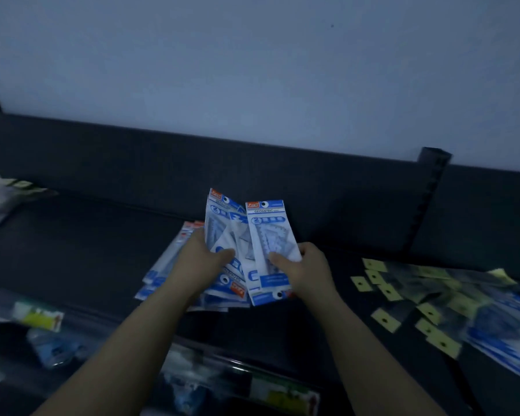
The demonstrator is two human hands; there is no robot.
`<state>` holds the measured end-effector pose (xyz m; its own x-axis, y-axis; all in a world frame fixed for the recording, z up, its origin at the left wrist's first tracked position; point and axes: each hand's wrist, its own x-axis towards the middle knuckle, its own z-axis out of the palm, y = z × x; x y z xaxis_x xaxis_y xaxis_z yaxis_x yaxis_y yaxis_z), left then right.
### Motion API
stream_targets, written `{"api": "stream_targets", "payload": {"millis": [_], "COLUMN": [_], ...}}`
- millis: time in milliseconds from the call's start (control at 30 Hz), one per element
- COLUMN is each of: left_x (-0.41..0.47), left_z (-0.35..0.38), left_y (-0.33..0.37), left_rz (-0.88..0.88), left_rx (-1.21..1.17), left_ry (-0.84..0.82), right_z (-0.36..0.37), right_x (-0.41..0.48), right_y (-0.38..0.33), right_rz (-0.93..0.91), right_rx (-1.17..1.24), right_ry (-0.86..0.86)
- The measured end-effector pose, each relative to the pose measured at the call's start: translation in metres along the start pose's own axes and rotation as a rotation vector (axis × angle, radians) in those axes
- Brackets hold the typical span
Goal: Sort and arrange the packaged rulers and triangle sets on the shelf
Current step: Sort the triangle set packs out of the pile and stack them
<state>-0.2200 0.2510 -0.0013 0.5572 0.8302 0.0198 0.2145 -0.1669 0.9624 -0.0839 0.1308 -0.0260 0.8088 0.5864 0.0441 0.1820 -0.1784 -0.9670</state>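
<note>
While the right hand (306, 271) pinches one blue-and-white triangle-set packet (266, 232) upright, thumb on its front, the left hand (204, 262) grips a fanned bunch of like packets (219, 226) touching it on the left; beneath them a loose pile (162, 265) lies on the dark shelf (87, 241); yellow-tagged packs (418, 292) lie scattered well to the right.

The dark shelf (96, 253) is carrying a fanned pile of blue-and-white ruler packs (165, 265) near its middle. Clear packs with yellow header cards (403, 298) are lying scattered to the right, beside more blue-and-white packs (502, 337). A blurred pale package (0, 202) is sitting far left.
</note>
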Motion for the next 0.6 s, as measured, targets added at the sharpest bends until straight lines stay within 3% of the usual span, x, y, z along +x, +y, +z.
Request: {"api": "stream_targets", "payload": {"millis": [167, 367, 467, 600], "left_x": [0.026, 0.042, 0.04, 0.029], "left_z": [-0.046, -0.069, -0.066, -0.048], "left_y": [-0.024, -0.046, -0.048, -0.034], "left_rz": [-0.002, -0.032, 0.079, 0.295], "left_rx": [0.234, 0.653, 0.853, 0.917], "left_ry": [0.011, 0.004, 0.057, 0.092], "right_z": [0.055, 0.076, 0.072, 0.059], "right_x": [0.0, -0.001, -0.004, -0.011], "right_y": [-0.001, 0.012, 0.012, 0.005], "right_rz": [-0.021, -0.074, -0.145, -0.258], "right_rx": [-0.091, -0.502, -0.636, -0.713], "right_ry": [0.041, 0.061, 0.079, 0.063]}}
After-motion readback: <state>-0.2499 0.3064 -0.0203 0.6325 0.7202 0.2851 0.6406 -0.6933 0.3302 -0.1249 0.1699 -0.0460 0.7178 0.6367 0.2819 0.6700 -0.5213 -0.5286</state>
